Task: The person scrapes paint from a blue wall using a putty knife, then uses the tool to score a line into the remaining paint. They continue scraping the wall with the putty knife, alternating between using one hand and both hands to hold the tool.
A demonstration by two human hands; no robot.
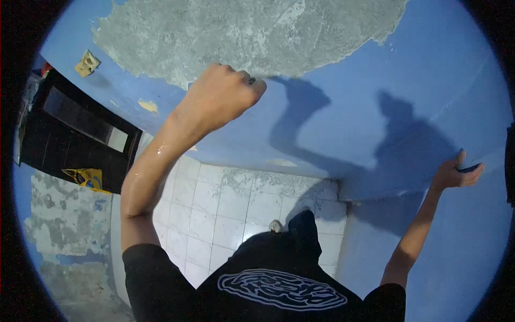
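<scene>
My left hand (228, 92) is raised in front of the wall and closed into a fist, its back turned toward me. A small dark spot shows by the curled fingers, but what they hold, if anything, is hidden. Behind the fist, the blue wall (365, 80) has a large bare grey patch (241, 37) with ragged paint edges. My right hand (456, 173) is lower and far to the right, near the blue side wall. Its thumb and fingers are apart, with nothing visible between them. I cannot tell whether either hand touches the wall.
White floor tiles (230, 206) lie below, with grey dust along the wall. A beige wall fitting (87, 63) is at upper left. Below it is a dark door (64, 129) with a yellow and blue item (88, 178) by its edge. Shadows fall on the wall.
</scene>
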